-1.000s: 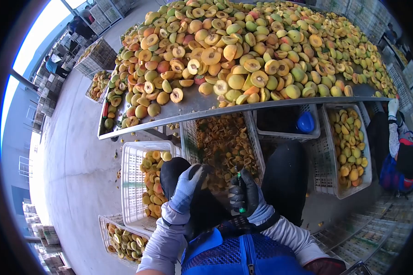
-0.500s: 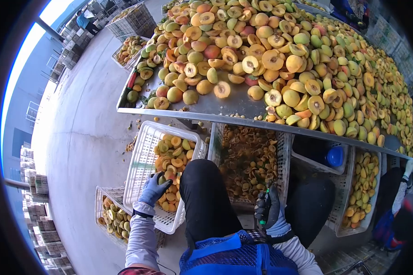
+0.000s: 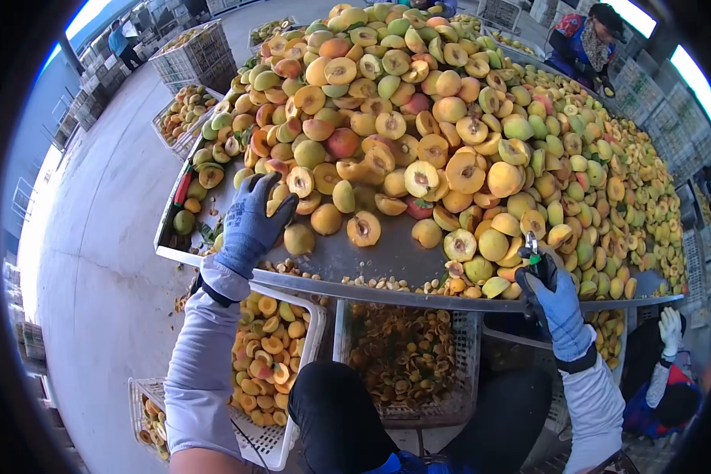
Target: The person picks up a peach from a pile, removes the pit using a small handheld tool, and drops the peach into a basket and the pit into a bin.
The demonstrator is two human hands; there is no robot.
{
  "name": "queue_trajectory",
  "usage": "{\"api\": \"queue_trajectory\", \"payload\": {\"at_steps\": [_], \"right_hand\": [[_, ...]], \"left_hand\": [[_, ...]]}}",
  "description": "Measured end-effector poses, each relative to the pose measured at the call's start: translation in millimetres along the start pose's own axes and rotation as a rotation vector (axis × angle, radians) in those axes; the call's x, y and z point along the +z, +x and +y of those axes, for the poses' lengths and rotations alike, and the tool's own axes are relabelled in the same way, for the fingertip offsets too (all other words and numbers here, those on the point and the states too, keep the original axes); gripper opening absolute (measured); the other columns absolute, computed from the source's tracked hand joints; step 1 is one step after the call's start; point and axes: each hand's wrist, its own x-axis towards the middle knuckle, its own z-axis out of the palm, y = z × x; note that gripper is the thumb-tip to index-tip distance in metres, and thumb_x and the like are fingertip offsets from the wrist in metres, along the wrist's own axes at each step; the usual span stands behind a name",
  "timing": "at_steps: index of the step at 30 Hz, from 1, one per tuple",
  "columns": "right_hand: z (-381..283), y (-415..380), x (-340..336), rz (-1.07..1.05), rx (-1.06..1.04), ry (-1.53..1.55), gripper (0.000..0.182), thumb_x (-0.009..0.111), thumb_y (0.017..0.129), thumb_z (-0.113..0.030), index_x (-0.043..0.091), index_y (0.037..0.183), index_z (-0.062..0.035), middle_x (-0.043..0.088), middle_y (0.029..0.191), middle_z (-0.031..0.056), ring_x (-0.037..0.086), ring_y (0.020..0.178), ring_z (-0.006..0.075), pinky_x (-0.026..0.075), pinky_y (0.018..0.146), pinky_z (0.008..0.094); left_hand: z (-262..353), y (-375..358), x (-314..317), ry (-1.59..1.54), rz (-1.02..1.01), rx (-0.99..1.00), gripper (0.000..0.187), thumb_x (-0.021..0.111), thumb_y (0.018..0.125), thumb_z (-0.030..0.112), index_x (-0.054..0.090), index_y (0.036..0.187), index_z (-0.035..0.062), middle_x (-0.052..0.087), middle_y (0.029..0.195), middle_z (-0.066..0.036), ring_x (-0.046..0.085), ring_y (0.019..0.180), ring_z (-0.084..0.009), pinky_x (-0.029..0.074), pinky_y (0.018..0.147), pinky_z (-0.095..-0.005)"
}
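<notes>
My left hand [image 3: 253,221], in a blue-grey glove, reaches over the near edge of a metal table [image 3: 336,257]. Its fingers are apart and curved, right beside a whole-looking yellow peach [image 3: 299,238] and several peach halves [image 3: 363,229], with nothing visible in the grip. My right hand [image 3: 551,296], gloved too, is closed around a small dark-handled hand tool [image 3: 534,257] with a green band and a metal tip. The tip points up, close to the peaches at the table's right front. A large heap of halved peaches [image 3: 434,150] covers most of the tabletop.
Below the table edge stand a white crate of peach halves [image 3: 314,332] and a crate of brownish scraps [image 3: 468,379]. Small pale pits [image 3: 387,283] lie along the table's edge. A red-handled tool [image 3: 183,188] rests at the left. Other people work at the far right and lower right.
Both hands have risen from near my knees to the table. My left hand has left the peaches in the white crate; my right has carried the tool up. The view has tilted upward.
</notes>
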Motion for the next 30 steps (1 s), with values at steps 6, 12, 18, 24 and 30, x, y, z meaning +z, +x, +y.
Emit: {"api": "queue_trajectory", "payload": {"at_steps": [6, 12, 18, 24, 30], "right_hand": [[-13.0, 146.9, -46.9, 0.412, -0.360, -0.954, 0.044, 0.063, 0.078, -0.023, 0.049, 0.117, -0.0074, 0.054, 0.107, 0.0203, 0.057, 0.090, 0.0371, 0.047, 0.077, 0.0421], [30.6, 235.2, -58.0, 0.337, -0.383, -0.782, 0.060, 0.061, 0.076, -0.020, 0.039, 0.130, -0.0080, 0.047, 0.121, 0.0235, 0.049, 0.108, 0.0393, 0.041, 0.092, 0.0430], [26.6, 247.8, -57.7, 0.326, -0.233, -0.651, 0.047, 0.065, 0.074, -0.030, 0.054, 0.107, 0.0002, 0.062, 0.089, 0.0214, 0.060, 0.086, 0.0358, 0.047, 0.076, 0.0392], [-13.3, 205.4, -22.5, 0.158, -0.275, -0.732, 0.048, 0.062, 0.075, -0.027, 0.048, 0.117, -0.0068, 0.060, 0.098, 0.0211, 0.058, 0.089, 0.0377, 0.047, 0.078, 0.0435], [-29.3, 155.7, 10.9, 0.040, -0.452, -0.712, 0.052, 0.065, 0.074, -0.028, 0.049, 0.119, -0.0068, 0.060, 0.095, 0.0208, 0.059, 0.089, 0.0352, 0.048, 0.078, 0.0418]], "left_hand": [[-36.1, 123.3, 49.4, 0.112, -0.108, -0.136, 0.075, 0.057, 0.079, 0.055, 0.038, 0.135, 0.0091, 0.041, 0.132, -0.020, 0.041, 0.121, -0.0362, 0.034, 0.100, -0.0418], [-42.9, 150.2, 98.7, 0.110, -0.320, -0.384, 0.091, 0.054, 0.067, 0.072, 0.034, 0.138, 0.0193, 0.022, 0.141, -0.028, 0.024, 0.131, -0.0437, 0.024, 0.107, -0.0452], [-52.7, 169.0, 117.5, -0.096, -0.381, -0.297, 0.085, 0.063, 0.064, 0.067, 0.045, 0.130, 0.0165, 0.039, 0.133, -0.020, 0.036, 0.125, -0.0355, 0.029, 0.104, -0.0416], [14.0, 131.3, 144.9, -0.614, -0.479, -0.014, 0.074, 0.073, 0.072, 0.042, 0.042, 0.131, 0.0104, 0.044, 0.128, -0.016, 0.044, 0.119, -0.0279, 0.037, 0.100, -0.0365], [43.5, 85.9, 118.8, -0.296, -0.523, 0.102, 0.077, 0.069, 0.072, 0.048, 0.037, 0.133, 0.0142, 0.044, 0.129, -0.017, 0.046, 0.117, -0.0345, 0.039, 0.098, -0.0408]]}}
